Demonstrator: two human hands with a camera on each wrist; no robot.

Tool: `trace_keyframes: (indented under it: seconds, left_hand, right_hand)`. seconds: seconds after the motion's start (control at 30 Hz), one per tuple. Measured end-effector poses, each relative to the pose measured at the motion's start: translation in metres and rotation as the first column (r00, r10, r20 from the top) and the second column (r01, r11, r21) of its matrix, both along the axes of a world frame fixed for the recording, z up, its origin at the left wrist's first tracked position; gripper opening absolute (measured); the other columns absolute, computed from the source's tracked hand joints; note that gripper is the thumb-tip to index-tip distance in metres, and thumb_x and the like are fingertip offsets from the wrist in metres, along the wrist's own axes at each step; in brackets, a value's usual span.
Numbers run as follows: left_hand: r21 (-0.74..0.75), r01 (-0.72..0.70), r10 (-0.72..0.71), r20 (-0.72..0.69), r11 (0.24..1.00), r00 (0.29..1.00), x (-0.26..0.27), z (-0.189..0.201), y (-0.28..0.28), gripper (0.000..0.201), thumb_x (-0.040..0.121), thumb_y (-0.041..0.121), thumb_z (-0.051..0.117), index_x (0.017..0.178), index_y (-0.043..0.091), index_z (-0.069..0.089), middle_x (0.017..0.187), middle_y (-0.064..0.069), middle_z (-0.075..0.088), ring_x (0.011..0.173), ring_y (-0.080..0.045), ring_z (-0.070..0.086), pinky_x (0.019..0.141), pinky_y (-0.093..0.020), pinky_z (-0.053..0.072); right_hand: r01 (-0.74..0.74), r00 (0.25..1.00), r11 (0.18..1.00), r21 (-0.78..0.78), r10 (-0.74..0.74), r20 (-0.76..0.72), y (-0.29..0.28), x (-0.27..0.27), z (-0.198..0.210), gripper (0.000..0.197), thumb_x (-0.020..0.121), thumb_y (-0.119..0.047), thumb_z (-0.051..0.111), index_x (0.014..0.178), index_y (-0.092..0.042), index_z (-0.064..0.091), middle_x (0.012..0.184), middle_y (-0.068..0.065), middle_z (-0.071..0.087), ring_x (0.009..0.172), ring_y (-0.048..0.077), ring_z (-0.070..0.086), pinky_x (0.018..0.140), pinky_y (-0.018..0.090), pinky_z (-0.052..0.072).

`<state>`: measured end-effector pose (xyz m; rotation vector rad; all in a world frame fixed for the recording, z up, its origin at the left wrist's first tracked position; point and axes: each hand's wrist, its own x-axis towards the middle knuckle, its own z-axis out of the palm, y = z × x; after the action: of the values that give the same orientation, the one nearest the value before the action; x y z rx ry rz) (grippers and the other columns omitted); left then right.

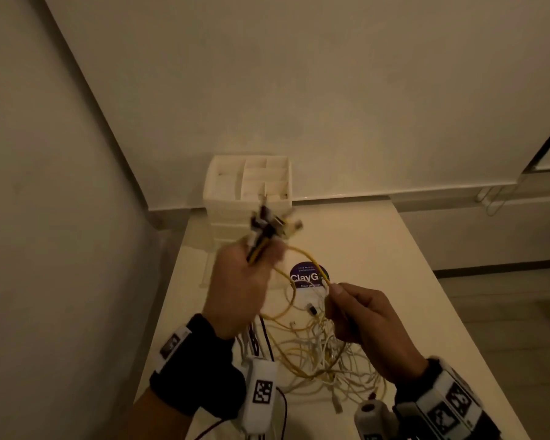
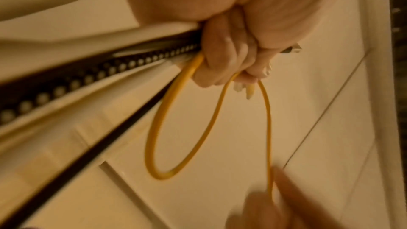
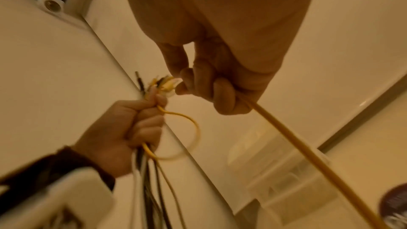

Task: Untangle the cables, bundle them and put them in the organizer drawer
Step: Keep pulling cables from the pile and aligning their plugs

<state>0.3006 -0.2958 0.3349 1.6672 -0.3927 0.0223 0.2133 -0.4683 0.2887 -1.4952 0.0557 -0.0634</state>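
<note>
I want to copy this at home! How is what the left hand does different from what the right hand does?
The left hand is raised in a fist round a bunch of black, white and yellow cable ends; the right hand sits lower and pinches just one thin yellow cable. The left hand looks blurred; the right hand looks sharper. Both hold that same yellow cable above the white table.

Loose cables (image 1: pixel 327 354) are sprawling over the table (image 1: pixel 394 265) in front of the organizer (image 1: pixel 248 185), blocking the near middle, a round sticker (image 1: pixel 308 276) is lying flat between them, while bare tabletop is lying open to the organizer's right.
</note>
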Motion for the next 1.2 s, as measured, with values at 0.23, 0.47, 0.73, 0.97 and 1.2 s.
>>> trace_keyframes:
  seconds: [0.23,0.47,0.73,0.97,1.2]
  left_hand:
    - [-0.218,-0.258,0.262,-0.01,0.941,0.965,0.036,0.021,0.037,0.032,0.094,0.023,0.06,0.063,0.015,0.059,0.038,0.009,0.03,0.03,-0.01,0.022,0.038,-0.018,0.024]
    - [-0.002,-0.232,0.23,0.117,0.973,0.966,0.022,0.011,0.034,0.03,0.083,0.033,0.073,0.054,0.028,0.062,0.04,0.014,0.048,0.038,-0.005,0.038,0.046,-0.027,0.036]
    - [0.329,0.263,-0.303,0.076,0.907,0.95,-0.016,-0.019,-0.023,0.014,0.088,0.034,0.065,0.099,0.029,0.072,0.085,0.01,0.073,0.079,-0.007,0.067,0.07,-0.031,0.054]
    - [0.26,0.049,-0.1,0.189,0.964,0.977,-0.011,-0.007,-0.023,0.021,0.088,0.021,0.066,0.074,0.036,0.062,0.056,0.03,0.058,0.052,0.008,0.051,0.05,-0.008,0.034]
    - [-0.096,-0.334,0.34,0.058,0.938,0.939,0.042,0.018,0.027,0.041,0.077,0.058,0.063,0.067,0.019,0.064,0.041,0.01,0.044,0.046,-0.018,0.037,0.054,-0.041,0.035]
  right_hand:
    - [0.097,0.992,0.981,-0.166,-0.109,-0.066,-0.02,-0.017,-0.052,0.051,0.079,-0.058,0.059,0.067,-0.009,0.058,0.059,0.005,0.036,0.054,0.017,0.031,0.054,0.032,0.029]
    - [0.181,0.978,0.899,-0.398,-0.206,-0.02,-0.027,-0.008,-0.039,0.041,0.093,-0.019,0.059,0.054,-0.011,0.05,0.051,-0.001,0.036,0.05,0.013,0.033,0.056,0.035,0.032]
    - [0.067,0.995,0.975,-0.211,-0.049,0.091,-0.009,0.004,0.013,0.041,0.076,-0.037,0.061,0.057,-0.002,0.054,0.052,0.001,0.039,0.049,0.014,0.032,0.052,0.031,0.029]
    - [-0.022,0.997,0.996,-0.086,0.029,0.076,-0.006,0.001,0.01,0.031,0.089,-0.026,0.052,0.072,-0.002,0.062,0.055,0.003,0.033,0.05,0.014,0.025,0.052,0.03,0.022]
    - [0.055,0.998,0.96,-0.273,-0.064,-0.024,-0.026,-0.009,-0.044,0.042,0.087,-0.048,0.052,0.07,-0.01,0.062,0.054,-0.001,0.037,0.05,0.014,0.032,0.053,0.035,0.029]
